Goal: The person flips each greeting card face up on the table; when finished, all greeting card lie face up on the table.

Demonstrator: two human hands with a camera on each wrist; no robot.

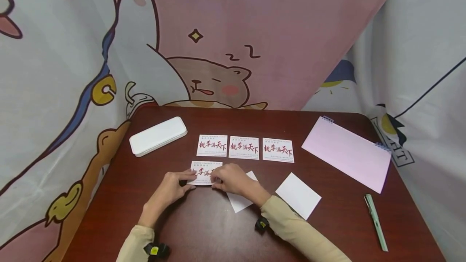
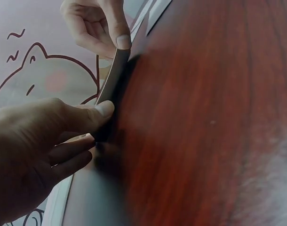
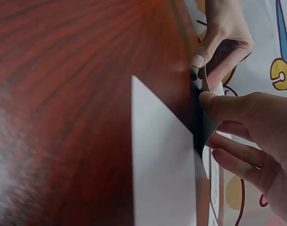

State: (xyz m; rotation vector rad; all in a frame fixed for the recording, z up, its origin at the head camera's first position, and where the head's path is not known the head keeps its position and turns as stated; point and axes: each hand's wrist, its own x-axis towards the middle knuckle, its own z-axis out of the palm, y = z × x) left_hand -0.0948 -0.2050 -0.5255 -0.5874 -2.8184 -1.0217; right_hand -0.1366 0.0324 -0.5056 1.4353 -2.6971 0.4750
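The printed card (image 1: 204, 172) sits just below the centre of the head view, on the dark red wooden table (image 1: 204, 229), directly under the leftmost of three matching cards (image 1: 245, 147) laid in a row. I see my left hand (image 1: 171, 189) pinching its left edge between thumb and fingers, and my right hand (image 1: 233, 179) pinching the right edge the same way. In the left wrist view the card (image 2: 113, 75) bows slightly between the two thumbs, its near edge lifted off the wood.

I judge it light and thin, stiffer than plain paper but easily creased, so the grip belongs at the short edges with light pressure, as it is now. The face looks smooth with red and black brush lettering on white; it would likely slide on the polished wood grain.

A blank white card (image 1: 238, 201) lies partly under my right wrist, and another blank card (image 1: 298, 195) lies to its right, apart from it. At the upper left of the table rests a white oblong case (image 1: 158, 136) with rounded corners. At the right lie a pink spiral-bound notepad (image 1: 346, 153) and, lower right, a pale green pen (image 1: 375, 221). Cartoon-printed cloth (image 1: 218, 31) hangs behind.
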